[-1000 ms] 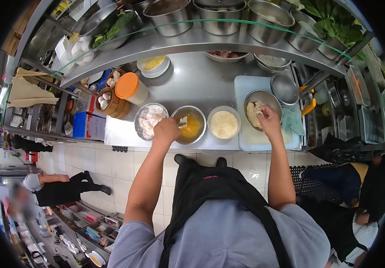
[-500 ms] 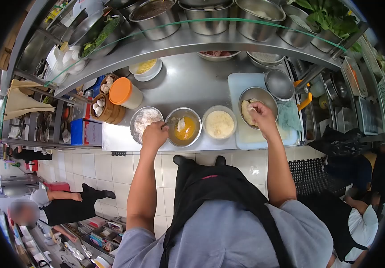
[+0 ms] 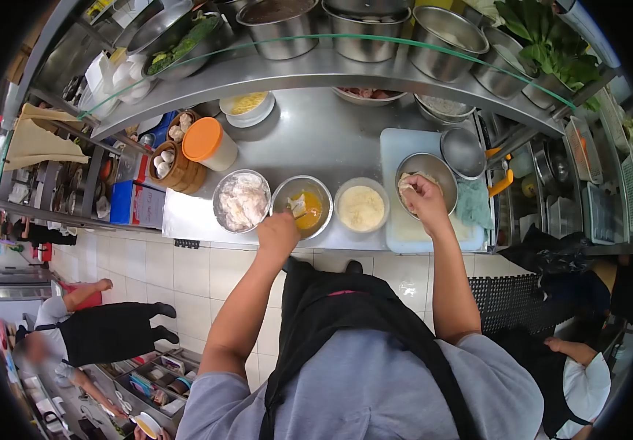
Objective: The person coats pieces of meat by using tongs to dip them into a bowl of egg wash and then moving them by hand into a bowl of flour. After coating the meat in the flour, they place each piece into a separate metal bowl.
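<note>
Compared with the earlier frame, the left hand (image 3: 278, 232) has shifted from the floury bowl (image 3: 220, 218) to the rim of the egg bowl (image 3: 286, 193); its fingers are closed, their grip unclear. The right hand (image 3: 428, 204) pinches pale food (image 3: 405, 186) inside the metal bowl (image 3: 445, 174). One piece (image 3: 298, 204) lies in egg; many white pieces (image 3: 244, 199) seem left.

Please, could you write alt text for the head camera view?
The left hand is at a steel bowl of yellow liquid; the right hand reaches into another steel bowl on a pale cutting board. Bowls of white and pale yellow food flank the first.
</note>
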Action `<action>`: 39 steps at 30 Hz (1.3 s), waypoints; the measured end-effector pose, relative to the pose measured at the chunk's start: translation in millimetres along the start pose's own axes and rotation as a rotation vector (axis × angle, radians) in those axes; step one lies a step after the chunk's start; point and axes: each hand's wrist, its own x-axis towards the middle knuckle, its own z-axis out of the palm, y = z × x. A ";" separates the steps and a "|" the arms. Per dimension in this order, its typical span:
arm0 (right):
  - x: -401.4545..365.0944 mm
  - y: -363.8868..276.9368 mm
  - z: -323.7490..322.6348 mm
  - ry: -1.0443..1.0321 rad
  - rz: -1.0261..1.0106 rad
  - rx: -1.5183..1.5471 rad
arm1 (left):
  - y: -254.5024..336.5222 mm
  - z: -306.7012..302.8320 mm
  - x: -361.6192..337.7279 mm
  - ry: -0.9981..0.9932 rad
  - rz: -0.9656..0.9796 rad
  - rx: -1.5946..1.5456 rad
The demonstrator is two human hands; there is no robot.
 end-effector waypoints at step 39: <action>15.7 -1.9 50.0 -0.161 -0.221 -0.429 | -28.0 6.3 32.8 -0.123 -0.156 -0.213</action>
